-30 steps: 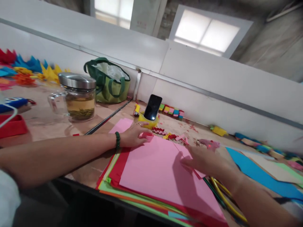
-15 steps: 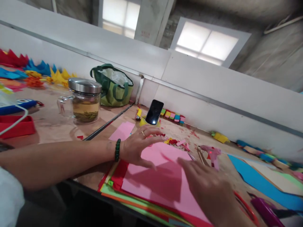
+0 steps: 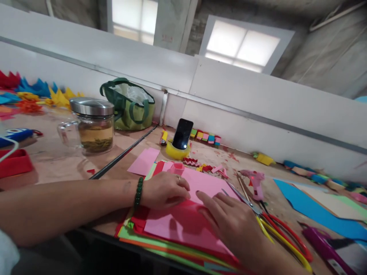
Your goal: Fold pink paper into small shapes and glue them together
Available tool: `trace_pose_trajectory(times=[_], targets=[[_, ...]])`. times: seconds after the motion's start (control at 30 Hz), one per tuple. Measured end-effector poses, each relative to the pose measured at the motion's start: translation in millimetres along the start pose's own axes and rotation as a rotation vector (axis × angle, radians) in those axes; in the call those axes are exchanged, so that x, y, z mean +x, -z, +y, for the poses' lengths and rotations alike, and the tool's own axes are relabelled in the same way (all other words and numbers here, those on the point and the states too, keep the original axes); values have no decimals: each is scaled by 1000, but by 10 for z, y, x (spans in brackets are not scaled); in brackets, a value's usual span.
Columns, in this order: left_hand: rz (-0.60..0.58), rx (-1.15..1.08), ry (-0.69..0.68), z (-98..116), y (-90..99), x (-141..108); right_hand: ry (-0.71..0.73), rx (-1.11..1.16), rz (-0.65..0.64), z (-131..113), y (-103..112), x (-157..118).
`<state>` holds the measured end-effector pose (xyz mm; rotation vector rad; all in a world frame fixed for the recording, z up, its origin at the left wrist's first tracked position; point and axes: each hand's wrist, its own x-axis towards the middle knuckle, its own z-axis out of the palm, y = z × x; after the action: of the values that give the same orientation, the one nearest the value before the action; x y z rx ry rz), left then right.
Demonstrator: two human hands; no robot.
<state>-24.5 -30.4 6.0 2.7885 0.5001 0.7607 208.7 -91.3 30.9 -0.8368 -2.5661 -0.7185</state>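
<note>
Left hand [image 3: 165,191] and right hand [image 3: 231,217] are holding the red strip [image 3: 191,205] between them, fingers curled narrow, over the pink sheet [image 3: 160,222]. Scissors [image 3: 251,205] are lying just beside right hand, glue gun [image 3: 256,182] beyond. Phone [image 3: 182,133] is standing at the tape [image 3: 175,151], beyond left hand.

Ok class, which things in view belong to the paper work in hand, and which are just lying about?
Probably the job:
reddish strip between left hand and right hand
pink sheet beneath
scissors
pink glue gun

Probably just about:
lidded mug
green bag
phone
</note>
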Motion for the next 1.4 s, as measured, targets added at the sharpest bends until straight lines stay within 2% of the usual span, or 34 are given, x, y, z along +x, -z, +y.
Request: trace_pose_trajectory(times=[0.1,0.17,0.27,0.37,0.5,0.57,0.7,0.77,0.87,1.0,1.07,1.13,1.2,1.27,1.33,1.4], targets=[[55,-133,95,1,-24,12,17,-31,120,50,90,-27],[35,-278,215,-2,-63,19,-30,-52,184,66,119,-129],[-18,-448,442,-19,-109,24,-112,-3,170,67,96,-342],[-53,-558,562,-34,-105,29,-186,49,121,68,53,-497],[-53,-536,555,-33,-79,48,-250,70,136,86,50,-548],[-66,-549,562,-21,-68,62,-256,156,71,80,46,-543],[-172,-592,619,23,-15,74,-326,423,-85,13,14,-520],[-201,-461,631,49,24,56,-288,506,-92,-33,24,-496],[-218,-96,599,97,76,9,-240,527,-112,-84,76,-464],[-173,362,523,206,115,-28,-363,521,-266,-83,110,-493],[-120,485,407,283,123,-46,-419,550,-321,-66,98,-522],[-136,445,262,364,123,-79,-444,591,-334,-53,78,-531],[-208,259,204,419,115,-113,-506,604,-319,-38,53,-504],[-218,76,287,416,93,-126,-636,591,-308,-3,17,-441],[-172,-39,424,343,59,-108,-768,575,-312,66,-38,-362],[-160,-126,567,230,18,-78,-832,565,-334,163,-112,-294]])
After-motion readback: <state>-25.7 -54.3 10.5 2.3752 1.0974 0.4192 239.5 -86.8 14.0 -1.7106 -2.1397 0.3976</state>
